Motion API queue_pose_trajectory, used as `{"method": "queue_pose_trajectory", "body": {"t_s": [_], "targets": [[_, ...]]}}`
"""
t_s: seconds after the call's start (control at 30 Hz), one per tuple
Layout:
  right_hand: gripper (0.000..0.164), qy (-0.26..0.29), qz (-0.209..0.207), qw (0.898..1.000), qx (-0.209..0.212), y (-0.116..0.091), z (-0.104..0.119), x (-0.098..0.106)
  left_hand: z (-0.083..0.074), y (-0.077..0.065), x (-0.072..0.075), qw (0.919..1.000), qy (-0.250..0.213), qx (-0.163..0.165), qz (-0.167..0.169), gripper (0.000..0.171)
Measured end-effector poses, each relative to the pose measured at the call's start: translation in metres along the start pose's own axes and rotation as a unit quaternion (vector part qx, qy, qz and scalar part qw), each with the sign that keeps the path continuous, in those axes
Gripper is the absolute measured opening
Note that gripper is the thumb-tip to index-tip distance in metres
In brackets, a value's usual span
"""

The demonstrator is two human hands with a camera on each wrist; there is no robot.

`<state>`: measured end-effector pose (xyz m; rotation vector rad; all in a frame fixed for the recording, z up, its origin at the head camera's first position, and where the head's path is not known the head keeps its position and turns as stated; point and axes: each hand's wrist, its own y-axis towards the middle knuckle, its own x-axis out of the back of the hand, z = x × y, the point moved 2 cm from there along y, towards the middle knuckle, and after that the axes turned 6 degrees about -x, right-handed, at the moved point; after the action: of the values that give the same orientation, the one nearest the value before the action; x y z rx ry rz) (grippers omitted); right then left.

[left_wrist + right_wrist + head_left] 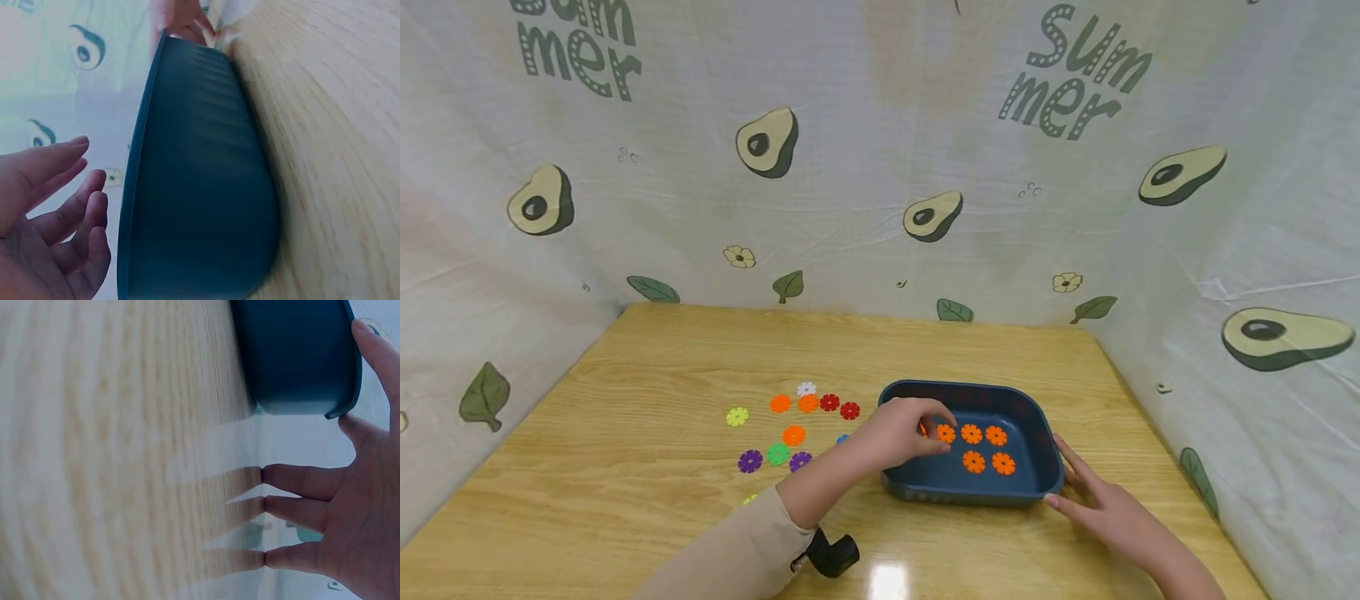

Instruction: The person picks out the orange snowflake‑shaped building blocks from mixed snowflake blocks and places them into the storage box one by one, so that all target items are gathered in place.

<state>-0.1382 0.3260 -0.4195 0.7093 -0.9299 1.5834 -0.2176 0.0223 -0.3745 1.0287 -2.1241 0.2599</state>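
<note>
A dark blue rectangular tray (966, 493) stands on the wooden table. Inside it lie several orange notched discs (996, 436) in two rows. My left hand (891, 429) reaches over the tray's left rim; in the left wrist view its curved fingers (94, 219) and thumb are apart, with nothing between them. One orange disc (922, 430) shows partly behind those fingers. At the tray's right end is my right hand (1108, 508), fingers spread. Its thumb and index finger touch the rim, while the other fingertips (269, 506) rest on the table.
Left of the tray, loose notched discs lie scattered: yellow (737, 417), purple (750, 462), green (778, 454), red (850, 411), white (807, 388) and orange (793, 436). Some blue shows beside the left forearm. A printed cloth (850, 275) borders the table at the back and sides.
</note>
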Motion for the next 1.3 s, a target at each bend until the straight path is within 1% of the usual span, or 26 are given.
{"method": "queue_pose_trajectory", "body": {"t_s": [0.13,0.3,0.4,0.5,0.63,0.77,1.0,1.13,1.2,1.3], "targets": [[0.086,0.002,-0.004,1.0,0.0,0.0,-0.001,0.0,0.003,-0.012,0.006,0.9995,-0.024,-0.002,-0.018,0.025],[0.086,0.004,0.002,1.0,0.001,0.0,-0.001,0.0,0.008,-0.031,0.014,0.9979,-0.05,0.002,-0.04,0.024],[0.086,0.002,0.001,1.0,0.003,0.0,-0.001,-0.001,0.012,-0.043,0.019,0.9968,-0.062,0.003,-0.05,0.023],[0.086,0.0,0.001,1.0,0.001,0.0,-0.002,0.0,0.016,-0.053,0.025,0.9965,-0.06,0.002,-0.058,0.022],[0.086,-0.002,0.0,1.0,-0.001,0.0,-0.001,0.0,0.024,-0.063,0.037,0.9962,-0.039,-0.01,-0.077,0.022],[0.086,0.002,0.0,1.0,0.003,0.0,-0.001,-0.001,0.035,-0.072,0.05,0.9953,-0.018,-0.005,-0.095,0.022],[0.086,0.004,0.008,1.0,-0.006,0.0,0.0,0.0,0.054,-0.085,0.064,0.9963,0.015,0.034,-0.078,0.024],[0.085,0.004,0.007,1.0,-0.008,0.001,0.002,0.001,0.065,-0.092,0.071,0.9949,0.041,0.057,-0.072,0.023],[0.085,0.005,0.008,1.0,-0.009,0.0,0.002,0.001,0.07,-0.095,0.073,0.9939,0.054,0.065,-0.071,0.023],[0.086,0.006,0.013,1.0,-0.012,0.0,0.002,0.001,0.077,-0.098,0.077,0.993,0.068,0.067,-0.069,0.024]]}}
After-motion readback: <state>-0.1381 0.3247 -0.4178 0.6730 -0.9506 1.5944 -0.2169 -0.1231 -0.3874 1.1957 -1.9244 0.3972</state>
